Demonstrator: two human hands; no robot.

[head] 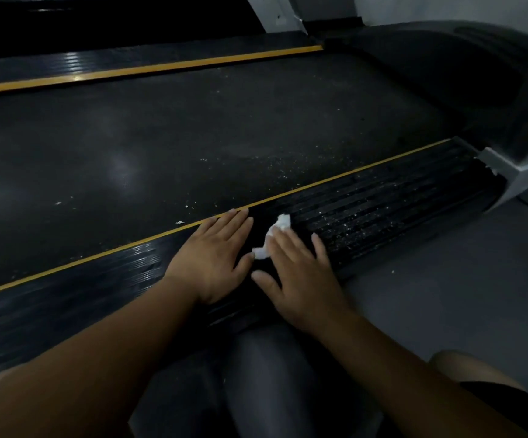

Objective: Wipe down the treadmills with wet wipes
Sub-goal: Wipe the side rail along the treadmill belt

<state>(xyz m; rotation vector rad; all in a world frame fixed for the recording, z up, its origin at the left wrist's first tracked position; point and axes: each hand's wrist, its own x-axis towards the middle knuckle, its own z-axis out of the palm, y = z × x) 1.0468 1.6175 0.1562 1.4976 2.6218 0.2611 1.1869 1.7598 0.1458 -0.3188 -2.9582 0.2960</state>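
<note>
On the near rail: we've got the wipe (277,230), white and crumpled, lying on the ribbed black side rail (382,210) of the treadmill (319,99), its far end poking out past our fingertips.
Right hand: our right hand (300,279) is spread flat on top of the wipe, fingers straight and fanned wide, pressing it onto the ribs. Nothing is curled round it.
Left hand: our left hand (215,257) is palm down on the same rail just beside the right one, fingers straight and close together, with nothing under it. Its fingertips reach the yellow stripe (98,256), and its thumb lies close to the wipe's near corner.
Rail surface: ahead of the wipe, toward the front of the machine, the ribs are dotted with white specks. To the left of our hands the rail looks glossy.
Belt: just past the stripe is the dark belt (161,143), with pale crumbs scattered near the rail edge.
Far rail: across the belt we see a second yellow-edged rail (130,66).
Front end: a dark motor cover (446,74) rises at upper right, with a pale post foot (509,162) touching the rail's end.
Floor: grey floor (446,295) lies to the right of the rail, and our leg (266,374), in dark grey, shows between our forearms.
</note>
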